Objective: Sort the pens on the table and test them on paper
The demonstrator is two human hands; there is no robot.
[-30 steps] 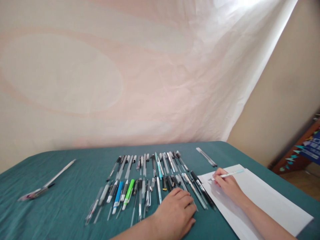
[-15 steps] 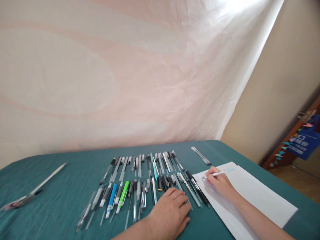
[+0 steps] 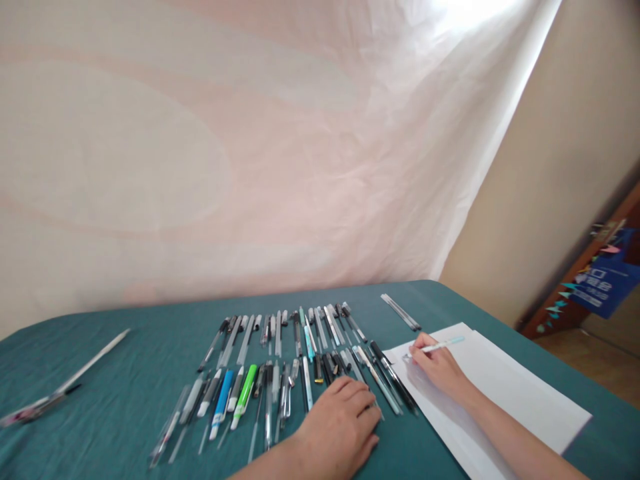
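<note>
My right hand [image 3: 436, 368] is closed around a pale blue and white pen [image 3: 443, 345], its tip resting on the near left corner of a white sheet of paper [image 3: 505, 390]. My left hand [image 3: 341, 427] lies palm down with fingers stretched out on the teal tablecloth [image 3: 125, 373], its fingertips over the near ends of a few pens. Several pens lie in two rows [image 3: 285, 353] just beyond it, among them a green one [image 3: 244, 395] and a blue one [image 3: 221, 404].
Two slim pens [image 3: 400, 311] lie apart at the far right of the rows. At the far left lie a long white pen [image 3: 95, 360] and a darker one [image 3: 35, 408]. A pale cloth backdrop [image 3: 250, 147] hangs behind the table. A wooden shelf [image 3: 590, 280] stands at the right.
The view has shifted a little to the right, so everything sits slightly further left. Both hands keep their places, the right still holding the pen on the paper.
</note>
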